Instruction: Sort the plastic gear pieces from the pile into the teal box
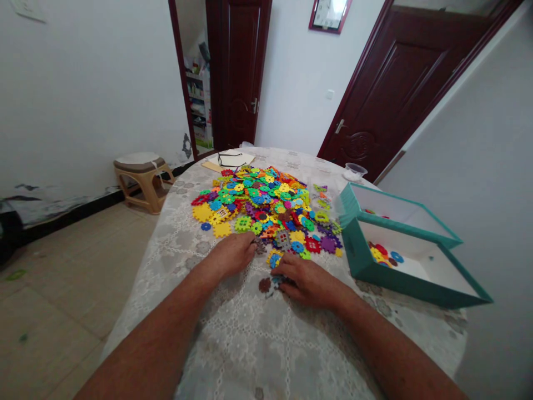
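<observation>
1. Pile of interlocking plastic pieces (266, 203) on tabletop (250, 344), just beyond both hands
2. Left hand (235, 253) palm-down at its near edge, fingertips on a grey piece (260, 246); grip unclear
3. Right hand (306, 280) slightly nearer, pinching a blue-grey piece (277, 283) beside a brown piece (265, 285)

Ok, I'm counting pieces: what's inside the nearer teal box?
In the nearer teal box, a few plastic pieces, yellow, red and blue, lie on the white floor. The near wall hides the strip just behind it.
</observation>
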Tool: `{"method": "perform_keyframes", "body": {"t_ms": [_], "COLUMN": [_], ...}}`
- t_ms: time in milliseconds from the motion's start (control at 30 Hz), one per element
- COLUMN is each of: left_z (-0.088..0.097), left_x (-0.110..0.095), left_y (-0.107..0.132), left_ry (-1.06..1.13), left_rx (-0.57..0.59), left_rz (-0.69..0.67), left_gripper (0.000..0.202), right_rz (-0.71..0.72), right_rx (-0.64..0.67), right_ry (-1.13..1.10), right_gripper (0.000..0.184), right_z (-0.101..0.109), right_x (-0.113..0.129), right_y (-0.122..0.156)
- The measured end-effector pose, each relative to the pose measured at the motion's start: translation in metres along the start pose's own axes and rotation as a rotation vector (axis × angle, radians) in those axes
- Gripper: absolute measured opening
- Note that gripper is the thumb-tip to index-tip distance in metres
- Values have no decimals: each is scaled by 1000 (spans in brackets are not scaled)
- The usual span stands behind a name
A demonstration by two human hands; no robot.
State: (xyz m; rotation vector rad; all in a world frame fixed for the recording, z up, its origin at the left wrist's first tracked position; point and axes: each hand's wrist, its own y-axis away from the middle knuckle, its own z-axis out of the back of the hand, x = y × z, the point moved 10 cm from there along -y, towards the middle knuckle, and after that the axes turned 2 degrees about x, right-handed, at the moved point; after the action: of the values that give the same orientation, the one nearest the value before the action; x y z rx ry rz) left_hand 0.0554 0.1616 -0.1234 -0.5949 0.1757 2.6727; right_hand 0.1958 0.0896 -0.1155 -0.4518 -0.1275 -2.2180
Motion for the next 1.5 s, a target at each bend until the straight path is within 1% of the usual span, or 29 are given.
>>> {"method": "perform_keyframes", "body": {"t_ms": [67,200,367,433,533,600,700,767,833,933,1000,1067,1100,1200,1267,1333,1367,1433,1467,1500], "left_z": [0,1,2,0,-5,-9,-19,-24,-28,-29,-32,-36,-36,-33,-31,-28,-25,-16,-9,-3], "left_x": [-4,-9,-15,-18,-27,-34,-44,-50,-53,-51,-49,-48,-47,-50,-53,-54,-52,-45,-40,-36], "left_y": [1,2,1,2,3,5,11,14,16,14,12,11,11,12,13,13,12,9,7,5], "left_ry": [42,145,268,354,459,512,625,670,644,583,601,658,684,711,688,647,613,527,478,432], "left_rx": [5,19,5,26,81,134,255,330,359,319,307,314,313,300,307,303,279,182,122,64], "left_rz": [-30,-55,-81,-89,-111,-125,-139,-149,-164,-178,-171,-154,-146,-144,-169,-190,-191,-180,-169,-154], "left_gripper": [20,16,16,18,21,21,23,26,26,20,19,23,26,32,31,28,27,24,22,21], "right_rz": [5,-22,-110,-176,-237,-224,-195,-227,-260,-229,-209,-235,-258,-291,-281,-295,-311,-353,-376,-406], "right_rx": [-20,-92,-242,-280,-254,-245,-288,-329,-360,-378,-413,-430,-409,-261,-186,-136,-107,-62,-65,-103], "right_ry": [0,-5,-134,-186,-251,-289,-323,-322,-317,-300,-290,-393,-506,-869,-939,-921,-912,-888,-863,-819], "right_gripper": [29,13,19,20,20,18,15,13,9,5,4,4,5,18,21,20,22,26,27,28], "right_z": [0,11,31,35,30,28,30,30,30,28,29,27,22,0,-3,-1,1,6,12,21], "right_x": [-4,-17,-37,-44,-47,-43,-39,-43,-47,-43,-39,-43,-47,-53,-53,-54,-56,-62,-68,-78], "right_y": [1,3,9,11,11,9,6,6,6,3,3,2,2,-2,-1,3,5,8,9,9]}}
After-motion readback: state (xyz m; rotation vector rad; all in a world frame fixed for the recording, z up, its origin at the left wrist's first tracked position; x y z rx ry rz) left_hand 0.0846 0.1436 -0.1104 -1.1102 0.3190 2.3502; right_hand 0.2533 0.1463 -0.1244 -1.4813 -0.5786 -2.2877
